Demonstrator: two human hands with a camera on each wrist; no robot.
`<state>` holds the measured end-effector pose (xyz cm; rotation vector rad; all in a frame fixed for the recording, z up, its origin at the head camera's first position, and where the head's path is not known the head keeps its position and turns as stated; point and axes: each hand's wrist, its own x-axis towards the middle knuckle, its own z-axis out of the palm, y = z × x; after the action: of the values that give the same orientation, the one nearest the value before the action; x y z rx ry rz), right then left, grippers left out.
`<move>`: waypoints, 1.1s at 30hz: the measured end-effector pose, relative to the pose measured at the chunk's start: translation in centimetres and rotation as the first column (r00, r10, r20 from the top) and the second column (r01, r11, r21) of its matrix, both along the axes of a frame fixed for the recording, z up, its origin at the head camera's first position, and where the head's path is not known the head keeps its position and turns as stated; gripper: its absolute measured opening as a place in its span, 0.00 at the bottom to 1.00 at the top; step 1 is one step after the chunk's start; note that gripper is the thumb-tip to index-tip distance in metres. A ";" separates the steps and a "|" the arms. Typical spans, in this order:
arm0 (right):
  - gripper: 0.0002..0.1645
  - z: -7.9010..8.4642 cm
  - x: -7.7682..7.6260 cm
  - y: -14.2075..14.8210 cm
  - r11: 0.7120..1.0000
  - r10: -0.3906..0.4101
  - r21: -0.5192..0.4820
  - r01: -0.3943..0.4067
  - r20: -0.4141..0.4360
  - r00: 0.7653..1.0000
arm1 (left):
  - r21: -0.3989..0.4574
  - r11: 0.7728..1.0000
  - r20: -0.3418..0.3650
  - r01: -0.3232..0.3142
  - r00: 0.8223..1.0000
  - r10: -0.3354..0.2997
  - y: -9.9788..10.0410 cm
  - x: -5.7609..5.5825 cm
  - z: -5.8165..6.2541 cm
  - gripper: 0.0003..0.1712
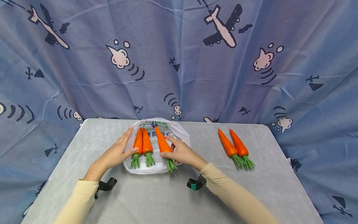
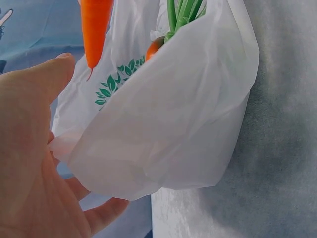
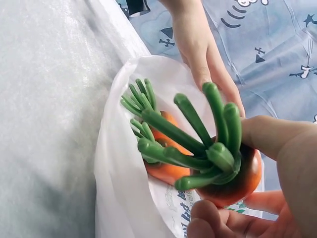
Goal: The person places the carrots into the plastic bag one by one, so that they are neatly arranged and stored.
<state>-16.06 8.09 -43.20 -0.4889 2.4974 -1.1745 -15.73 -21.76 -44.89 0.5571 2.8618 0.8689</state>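
My right hand (image 1: 179, 151) grips a carrot (image 1: 162, 140) between thumb and fingers. The right wrist view shows its green stalks (image 3: 218, 153) toward the camera, over the open white plastic bag (image 3: 116, 148). Inside the bag, two more carrots (image 1: 138, 141) (image 1: 146, 141) lie side by side with stalks toward me. My left hand (image 1: 118, 151) is at the bag's left side, fingers extended along the outside and thumb over the rim. In the left wrist view, those fingers (image 2: 106, 214) lie behind the plastic, and the gripped carrot's tip (image 2: 92, 57) hangs near the thumb.
Two carrots (image 1: 227, 144) (image 1: 240, 144) lie together on the grey table (image 1: 212, 199), right of the bag. Behind the table hangs a blue curtain (image 1: 156, 62) printed with airplanes. Each wrist wears a dark camera mount (image 1: 107, 184) (image 1: 196, 183).
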 end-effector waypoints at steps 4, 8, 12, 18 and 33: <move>0.50 -0.3 -0.1 -0.6 1.000 0.015 -0.001 -0.015 0.000 1.000 | -0.003 1.000 -0.001 0.001 1.000 -0.001 0.0 0.0 0.0 0.54; 0.50 -0.8 -0.3 -1.1 1.000 0.016 0.002 -0.016 0.005 1.000 | -0.004 1.000 -0.003 0.000 1.000 0.000 0.1 0.1 -0.1 0.54; 0.49 -0.9 -0.6 -1.7 1.000 0.007 0.020 -0.007 0.026 1.000 | -0.002 1.000 -0.005 -0.001 1.000 0.001 0.1 0.1 -0.1 0.54; 0.48 -1.4 -1.5 -2.4 0.999 -0.005 0.044 0.004 0.022 1.000 | -0.001 1.000 -0.003 -0.001 1.000 0.001 0.1 0.2 -0.1 0.54; 0.48 -2.9 -3.1 -3.6 0.999 -0.036 0.039 0.034 0.065 0.997 | 0.000 1.000 -0.013 0.008 1.000 -0.008 0.2 0.0 -0.3 0.53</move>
<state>-19.16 4.52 -46.11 -0.3913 2.4764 -1.1358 -15.78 -21.53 -45.19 0.5759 2.8690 0.8670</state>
